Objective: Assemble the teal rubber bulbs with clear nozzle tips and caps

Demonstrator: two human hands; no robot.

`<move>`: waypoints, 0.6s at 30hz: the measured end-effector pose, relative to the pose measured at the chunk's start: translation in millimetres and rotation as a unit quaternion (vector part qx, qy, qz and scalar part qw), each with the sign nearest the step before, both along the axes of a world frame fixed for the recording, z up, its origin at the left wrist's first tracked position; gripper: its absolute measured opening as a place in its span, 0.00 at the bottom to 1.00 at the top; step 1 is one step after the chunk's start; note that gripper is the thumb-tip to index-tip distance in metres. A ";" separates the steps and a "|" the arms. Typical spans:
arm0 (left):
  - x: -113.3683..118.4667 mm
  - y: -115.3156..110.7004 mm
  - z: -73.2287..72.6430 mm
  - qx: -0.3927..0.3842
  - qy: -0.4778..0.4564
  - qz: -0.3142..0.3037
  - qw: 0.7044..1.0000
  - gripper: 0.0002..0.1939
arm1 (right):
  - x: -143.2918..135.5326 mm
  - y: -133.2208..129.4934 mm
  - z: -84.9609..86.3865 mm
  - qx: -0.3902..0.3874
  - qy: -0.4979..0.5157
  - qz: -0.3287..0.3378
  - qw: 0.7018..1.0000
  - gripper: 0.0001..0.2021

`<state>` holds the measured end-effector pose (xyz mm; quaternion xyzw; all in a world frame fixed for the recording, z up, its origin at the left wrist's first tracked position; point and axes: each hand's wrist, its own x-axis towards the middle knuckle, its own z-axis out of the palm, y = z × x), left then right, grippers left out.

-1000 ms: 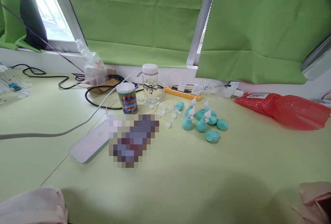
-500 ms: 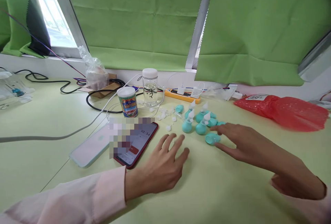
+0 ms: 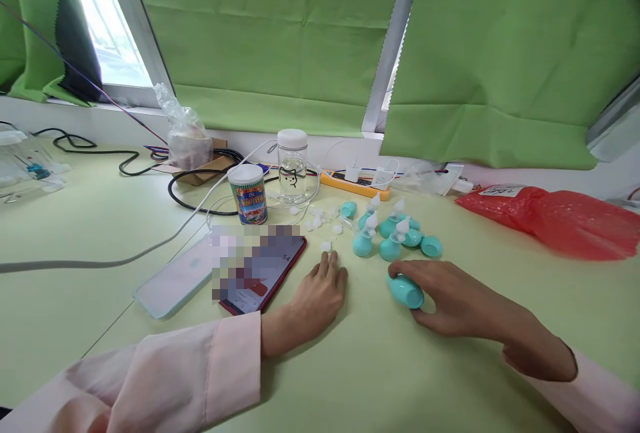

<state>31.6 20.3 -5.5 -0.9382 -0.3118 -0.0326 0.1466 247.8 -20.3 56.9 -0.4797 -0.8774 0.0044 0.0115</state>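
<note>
held bulb (image 3: 406, 292): smooth, glossy (plastic-looking) | red bag (image 3: 555, 220): shiny, wrinkled plastic | green curtains (image 3: 280, 33): matt cloth

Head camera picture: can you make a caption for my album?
The right hand holds a teal piece; the left hand is at a small white piece.

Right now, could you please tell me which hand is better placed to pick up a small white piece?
Probably the left hand: its fingertips are right by a small white piece, while the right hand holds a teal bulb.
</note>
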 end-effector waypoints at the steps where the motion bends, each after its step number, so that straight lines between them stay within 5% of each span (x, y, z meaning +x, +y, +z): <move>1: 0.2 1.7 -0.6 0.008 -0.011 0.009 1.000 0.21 | -4.2 -1.0 -1.3 0.010 0.018 0.017 1.000 0.18; 8: 3.2 5.3 5.6 -0.002 -0.040 0.066 0.997 0.23 | -13.2 6.9 -23.4 0.060 0.010 0.018 0.998 0.15; 11: 4.7 6.9 10.2 0.018 0.009 0.058 0.998 0.16 | -8.7 8.5 -23.5 0.078 -0.028 -0.017 0.996 0.12; 18: 4.1 16.8 10.1 0.053 0.020 0.096 0.994 0.17 | -5.0 10.9 -24.4 0.065 -0.096 -0.065 0.991 0.11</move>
